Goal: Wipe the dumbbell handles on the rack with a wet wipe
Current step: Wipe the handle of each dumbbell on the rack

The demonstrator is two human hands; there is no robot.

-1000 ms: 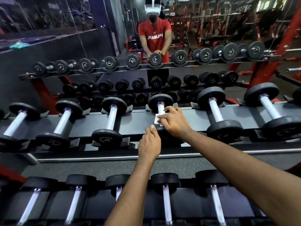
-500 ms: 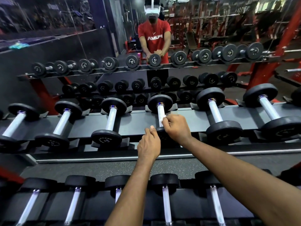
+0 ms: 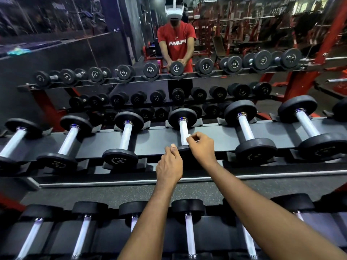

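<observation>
The wet wipe (image 3: 188, 136) sits pinched in the right hand's (image 3: 203, 149) fingertips, tight against the dumbbell handle (image 3: 183, 128), mid-rack (image 3: 159, 141) on the top tier. Left hand (image 3: 170, 166) is curled beside the near end; whether it grips anything is unclear.

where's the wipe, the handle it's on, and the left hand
handle (image 3: 182, 128), head view, bare upper part of the bar
wipe (image 3: 188, 136), head view, white edge beside the handle
left hand (image 3: 169, 166), head view, back of the hand
</observation>
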